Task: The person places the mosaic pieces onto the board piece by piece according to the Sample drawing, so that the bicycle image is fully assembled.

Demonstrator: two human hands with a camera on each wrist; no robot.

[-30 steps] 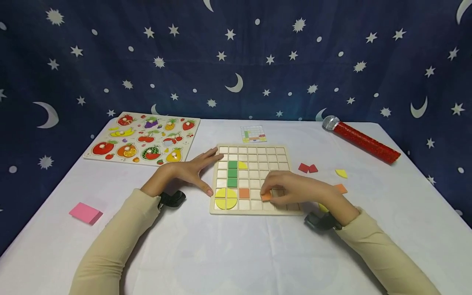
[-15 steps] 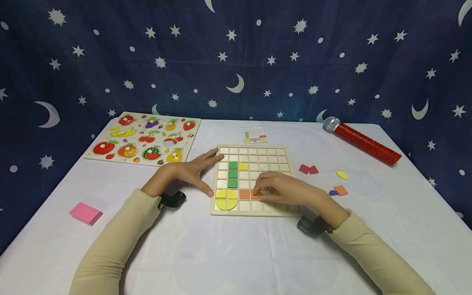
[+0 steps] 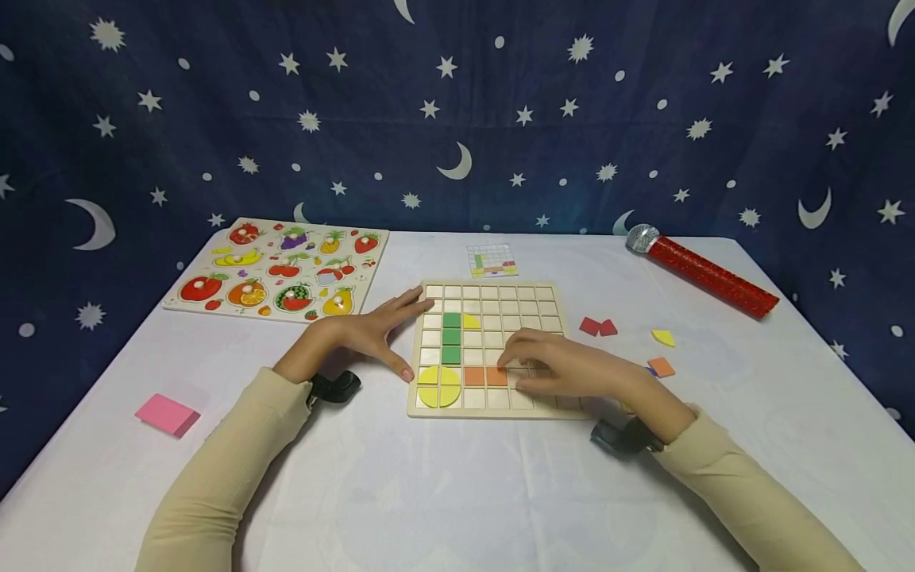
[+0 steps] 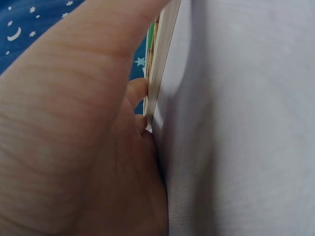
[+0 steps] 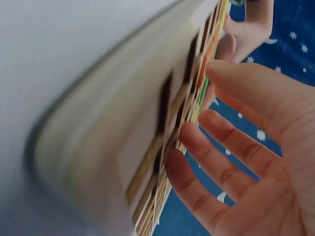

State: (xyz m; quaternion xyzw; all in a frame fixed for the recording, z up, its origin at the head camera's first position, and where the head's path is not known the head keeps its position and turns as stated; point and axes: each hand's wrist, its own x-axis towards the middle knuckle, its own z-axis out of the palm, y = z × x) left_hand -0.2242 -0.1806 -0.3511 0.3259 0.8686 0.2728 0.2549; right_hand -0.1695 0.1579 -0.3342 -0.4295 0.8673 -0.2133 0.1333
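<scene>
With the right hand [image 3: 565,365] poised, fingers apart and visibly empty, over the grid board [image 3: 493,413] at centre frame, a trailing fingertip could unseat the orange tiles [image 3: 474,376], or slackening of the left hand's [image 3: 368,330] spread fingers permit slippage.
</scene>
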